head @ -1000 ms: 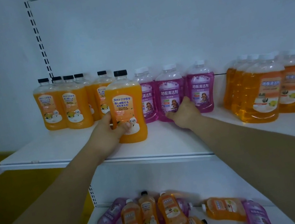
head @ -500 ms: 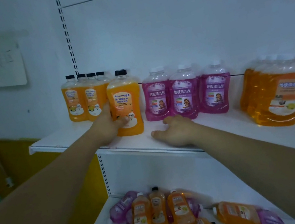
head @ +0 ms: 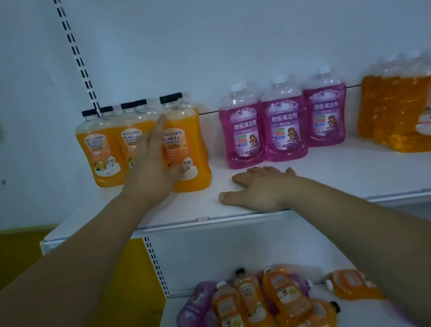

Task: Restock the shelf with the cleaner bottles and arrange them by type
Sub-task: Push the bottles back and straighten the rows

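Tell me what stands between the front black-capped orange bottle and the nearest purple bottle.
Nothing: the head view shows only bare shelf between orange bottle and purple bottle; the right hand rests further forward.

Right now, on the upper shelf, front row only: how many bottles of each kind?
Black-cap orange: 3
Purple: 3
White-cap orange: cannot tell, blurred and cut off at the frame edge
Total counted: 6
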